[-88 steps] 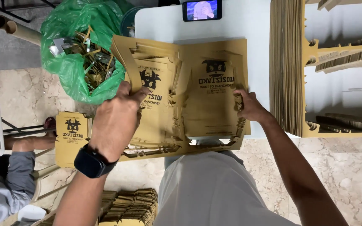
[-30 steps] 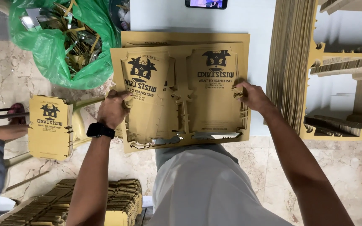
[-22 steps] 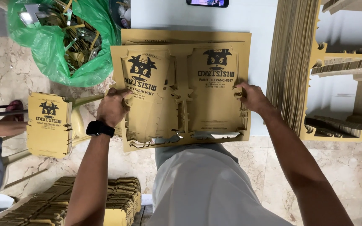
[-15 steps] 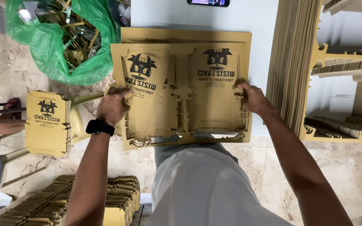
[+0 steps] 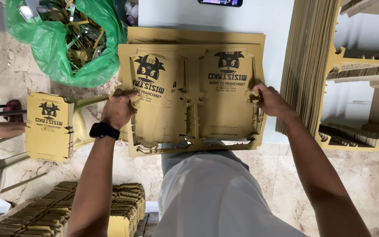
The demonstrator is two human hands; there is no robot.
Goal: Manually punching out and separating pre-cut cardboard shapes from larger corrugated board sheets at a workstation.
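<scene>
On white table [image 5: 268, 22], both hands' grip pinches die-cut cardboard stack [image 5: 194, 96] edges.

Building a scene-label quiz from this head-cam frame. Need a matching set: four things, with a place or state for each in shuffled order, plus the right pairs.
Things:
1. left hand
2. right hand
3. green bag
4. phone

Places or states:
A. at the table's far edge, mostly cut off by the top of the picture
B. on the floor to the left of the table, open, full of card scraps
C. on the right edge of the die-cut card stack
D. on the left edge of the same stack, a dark watch on its wrist

Pairs: 1-D, 2-C, 3-B, 4-A
</scene>
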